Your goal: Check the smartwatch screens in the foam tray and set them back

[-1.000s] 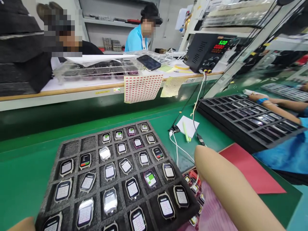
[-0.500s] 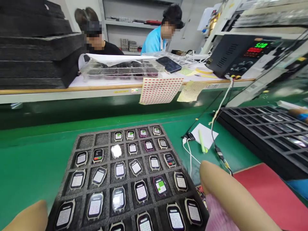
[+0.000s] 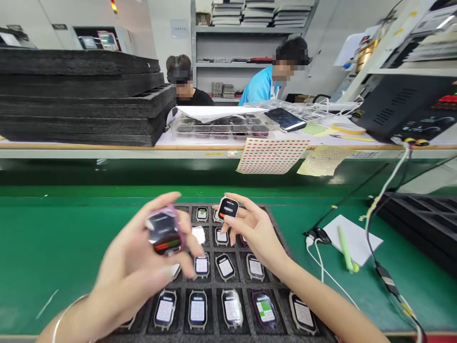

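Observation:
My left hand (image 3: 135,259) holds a purple-framed smartwatch (image 3: 164,231), its screen tilted up and smeared by motion. In my right hand (image 3: 255,228) a light-framed smartwatch (image 3: 228,207) is pinched between thumb and fingers; its dark screen shows an orange patch at the bottom. Both hands are over a dark foam tray (image 3: 212,286) whose square compartments hold several watch bodies without straps. Most of their screens are lit white, and one purple watch (image 3: 264,308) shows green blocks. My hands and forearms hide parts of the tray.
A white paper (image 3: 367,245) with a green pen (image 3: 345,247) lies right of the tray, near cables (image 3: 319,236). Stacked black foam trays (image 3: 82,97), a phone (image 3: 285,119) and a power supply (image 3: 403,107) stand on the shelf. Two people are behind it.
Both hands have come in over the tray and now each holds a smartwatch. The view has turned left and up, so the scene sits further right and lower.

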The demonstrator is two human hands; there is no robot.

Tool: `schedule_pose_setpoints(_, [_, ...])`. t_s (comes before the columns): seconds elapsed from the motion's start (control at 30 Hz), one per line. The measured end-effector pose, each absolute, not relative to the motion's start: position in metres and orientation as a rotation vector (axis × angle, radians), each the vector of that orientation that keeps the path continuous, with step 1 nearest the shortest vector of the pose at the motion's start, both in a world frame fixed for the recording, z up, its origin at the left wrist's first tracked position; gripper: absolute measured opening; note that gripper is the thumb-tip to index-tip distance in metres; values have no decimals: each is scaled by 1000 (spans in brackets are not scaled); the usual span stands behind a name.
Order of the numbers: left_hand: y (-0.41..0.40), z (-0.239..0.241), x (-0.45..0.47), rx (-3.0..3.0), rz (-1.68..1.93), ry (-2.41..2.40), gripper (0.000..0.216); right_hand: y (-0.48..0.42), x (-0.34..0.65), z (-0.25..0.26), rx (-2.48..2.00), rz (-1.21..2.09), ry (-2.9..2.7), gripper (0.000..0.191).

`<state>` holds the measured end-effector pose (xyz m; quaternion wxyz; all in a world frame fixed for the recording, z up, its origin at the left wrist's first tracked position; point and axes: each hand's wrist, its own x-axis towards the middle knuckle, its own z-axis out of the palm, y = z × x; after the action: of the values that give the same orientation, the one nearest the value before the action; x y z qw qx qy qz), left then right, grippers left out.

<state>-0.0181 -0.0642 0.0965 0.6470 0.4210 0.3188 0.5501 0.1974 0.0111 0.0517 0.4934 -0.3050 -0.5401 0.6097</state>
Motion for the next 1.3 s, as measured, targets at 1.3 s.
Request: schedule_pose_setpoints(1.3, [-26,61,7,1083,1166,647,60,4,198,51,-758,1399,-1425,27])
